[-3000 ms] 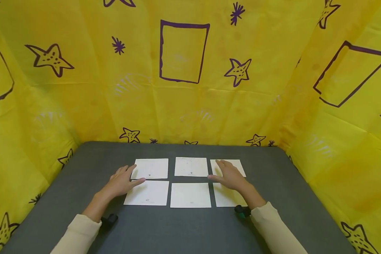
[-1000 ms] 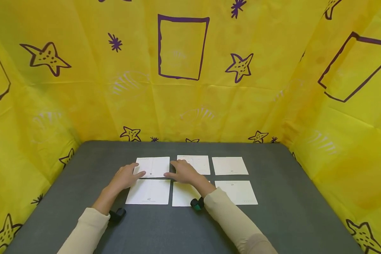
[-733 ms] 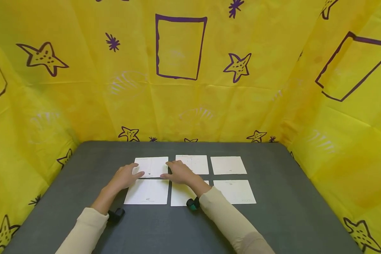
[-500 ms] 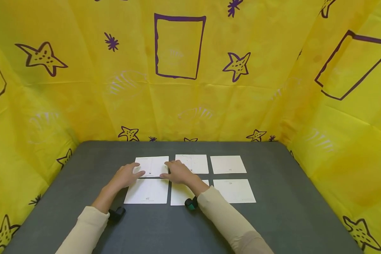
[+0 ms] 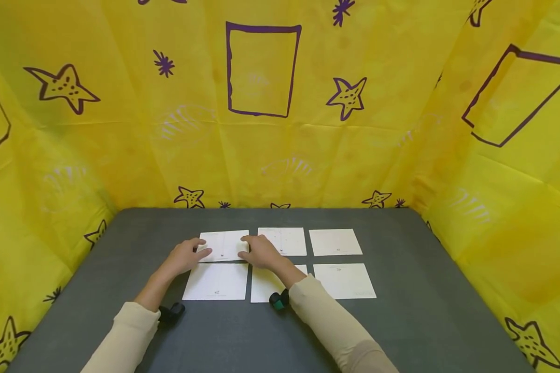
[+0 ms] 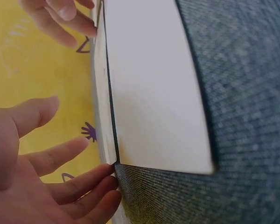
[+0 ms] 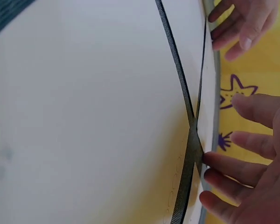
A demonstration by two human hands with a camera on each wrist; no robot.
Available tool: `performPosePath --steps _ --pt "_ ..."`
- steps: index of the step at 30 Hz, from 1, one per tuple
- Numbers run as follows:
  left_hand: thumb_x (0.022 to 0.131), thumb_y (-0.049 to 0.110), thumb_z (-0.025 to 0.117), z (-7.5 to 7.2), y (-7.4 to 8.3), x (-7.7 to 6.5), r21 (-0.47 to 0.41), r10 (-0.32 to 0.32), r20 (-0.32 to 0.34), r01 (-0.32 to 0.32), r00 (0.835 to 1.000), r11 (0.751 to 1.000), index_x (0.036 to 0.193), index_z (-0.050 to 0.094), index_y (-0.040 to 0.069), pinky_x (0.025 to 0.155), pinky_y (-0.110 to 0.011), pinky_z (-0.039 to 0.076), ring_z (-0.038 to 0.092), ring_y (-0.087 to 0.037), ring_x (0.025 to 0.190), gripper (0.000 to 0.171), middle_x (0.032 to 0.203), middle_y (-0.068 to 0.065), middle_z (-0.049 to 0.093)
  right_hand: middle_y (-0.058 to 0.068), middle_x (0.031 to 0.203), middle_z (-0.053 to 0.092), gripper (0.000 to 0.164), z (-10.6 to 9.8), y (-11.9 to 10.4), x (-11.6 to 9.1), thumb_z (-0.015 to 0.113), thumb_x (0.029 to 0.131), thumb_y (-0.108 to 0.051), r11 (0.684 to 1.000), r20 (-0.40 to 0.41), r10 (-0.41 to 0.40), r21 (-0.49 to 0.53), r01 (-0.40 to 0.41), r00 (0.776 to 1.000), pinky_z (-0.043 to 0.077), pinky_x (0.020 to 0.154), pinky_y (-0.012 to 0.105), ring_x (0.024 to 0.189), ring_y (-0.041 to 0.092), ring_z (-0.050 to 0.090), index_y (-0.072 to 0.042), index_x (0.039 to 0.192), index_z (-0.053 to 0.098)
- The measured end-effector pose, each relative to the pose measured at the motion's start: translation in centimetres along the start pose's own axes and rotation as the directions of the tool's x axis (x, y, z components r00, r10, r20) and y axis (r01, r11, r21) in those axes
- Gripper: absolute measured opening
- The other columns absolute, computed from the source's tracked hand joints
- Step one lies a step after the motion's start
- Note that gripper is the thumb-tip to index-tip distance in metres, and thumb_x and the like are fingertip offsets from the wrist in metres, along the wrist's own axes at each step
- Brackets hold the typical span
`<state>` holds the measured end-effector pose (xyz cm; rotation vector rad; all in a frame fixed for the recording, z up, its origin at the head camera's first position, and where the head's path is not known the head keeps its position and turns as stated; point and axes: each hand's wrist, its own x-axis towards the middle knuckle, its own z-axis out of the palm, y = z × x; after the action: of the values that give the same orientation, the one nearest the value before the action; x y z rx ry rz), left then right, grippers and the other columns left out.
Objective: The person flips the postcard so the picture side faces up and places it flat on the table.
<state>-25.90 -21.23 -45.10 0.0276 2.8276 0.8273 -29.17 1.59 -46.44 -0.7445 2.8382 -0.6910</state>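
Note:
Several white cards with small printed marks lie in two rows on a dark grey table [image 5: 242, 342]. My left hand [image 5: 181, 257] is at the left edge of the back-left card [image 5: 224, 244], fingertips right at that edge. On the opposite side my right hand [image 5: 263, 254] has its fingertips at the card's right edge. That card sits slightly askew, its right end a little farther back. Both wrist views show loosely extended fingers, left hand [image 6: 51, 177] and right hand [image 7: 252, 177] alike. My right hand and forearm hide parts of the back-middle card [image 5: 289, 241] and front-middle card [image 5: 263, 287].
The front-left card [image 5: 216, 282] lies just before the back-left one. At the right lie the back-right card [image 5: 335, 242] and front-right card [image 5: 345, 281]. Yellow fabric [image 5: 270, 155] with purple drawings encloses the table's back and sides. Black bands [image 5: 171, 313] circle both wrists.
My right hand has moved left from the right-hand cards to the back-left card's right edge. My left hand stays near its left edge. Lately that card has turned slightly.

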Motion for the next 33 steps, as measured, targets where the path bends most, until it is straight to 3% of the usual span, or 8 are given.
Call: performPosePath --steps 5,10,14,20,24,30,33 --pt "0.098 0.024 0.053 0.0 -0.3 -0.1 -0.045 -0.002 -0.017 0.001 1.000 0.999 0.129 0.055 -0.010 0.097 -0.056 0.045 0.051 -0.047 0.121 0.046 0.132 -0.032 0.054 0.010 0.112 0.071 0.043 -0.1 0.2 0.0 0.066 0.091 -0.019 0.996 -0.014 0.010 0.086 -0.009 1.000 0.049 0.081 0.027 0.095 0.019 0.063 -0.008 0.132 0.060" --pt "0.093 0.011 0.052 0.1 -0.7 0.0 -0.061 0.018 -0.078 -0.023 0.997 0.998 0.125 0.058 -0.012 0.094 -0.053 0.047 0.053 -0.046 0.119 0.040 0.127 -0.032 0.058 0.013 0.114 0.070 0.041 0.0 0.5 -0.1 0.064 0.089 -0.010 0.991 -0.031 0.011 0.134 -0.006 0.999 0.046 0.072 0.023 0.089 0.018 0.060 -0.006 0.130 0.061" --pt "0.089 0.004 0.049 0.0 -1.0 0.0 -0.070 0.040 -0.118 -0.049 0.992 0.996 0.124 0.058 -0.013 0.091 -0.052 0.048 0.056 -0.045 0.115 0.040 0.125 -0.032 0.060 0.014 0.111 0.070 0.040 0.0 0.5 -0.1 0.062 0.087 -0.004 0.989 -0.056 0.011 0.147 -0.003 0.998 0.046 0.075 0.026 0.090 0.019 0.059 -0.006 0.127 0.063" --pt "0.083 -0.008 0.041 -0.2 -1.1 0.1 -0.098 0.017 -0.111 -0.028 0.994 0.995 0.125 0.060 -0.009 0.091 -0.052 0.047 0.055 -0.043 0.114 0.047 0.126 -0.032 0.059 0.012 0.109 0.071 0.043 0.0 1.0 0.0 0.054 0.084 0.008 0.990 -0.096 -0.003 0.142 0.016 0.995 0.047 0.076 0.027 0.090 0.019 0.060 -0.005 0.123 0.067" --pt "0.081 -0.011 0.039 -0.2 -1.3 0.1 -0.109 0.014 -0.113 -0.026 0.994 0.994 0.125 0.060 -0.007 0.088 -0.051 0.047 0.056 -0.041 0.110 0.050 0.123 -0.031 0.060 0.012 0.111 0.072 0.044 -0.2 1.2 -0.1 0.053 0.082 0.011 0.988 -0.153 -0.017 0.149 0.040 0.988 0.052 0.086 0.033 0.103 0.025 0.065 -0.004 0.120 0.069" --pt "0.087 -0.006 0.049 -0.2 -1.4 0.1 -0.145 0.013 -0.150 -0.035 0.989 0.989 0.123 0.062 -0.007 0.080 -0.044 0.050 0.058 -0.035 0.096 0.038 0.117 -0.030 0.062 0.014 0.115 0.070 0.044 -0.5 1.5 -0.2 0.056 0.080 0.012 0.964 -0.173 0.027 0.265 0.020 0.985 0.049 0.097 0.042 0.114 0.030 0.061 -0.004 0.119 0.069" --pt "0.090 -0.003 0.053 -0.1 -1.5 0.1 -0.168 0.018 -0.168 -0.047 0.986 0.985 0.122 0.063 -0.007 0.074 -0.038 0.050 0.058 -0.033 0.094 0.034 0.119 -0.030 0.062 0.014 0.119 0.069 0.041 -0.5 1.7 -0.2 0.058 0.082 0.010 0.944 -0.178 0.064 0.330 -0.002 0.982 0.051 0.092 0.040 0.107 0.029 0.063 -0.004 0.119 0.069"
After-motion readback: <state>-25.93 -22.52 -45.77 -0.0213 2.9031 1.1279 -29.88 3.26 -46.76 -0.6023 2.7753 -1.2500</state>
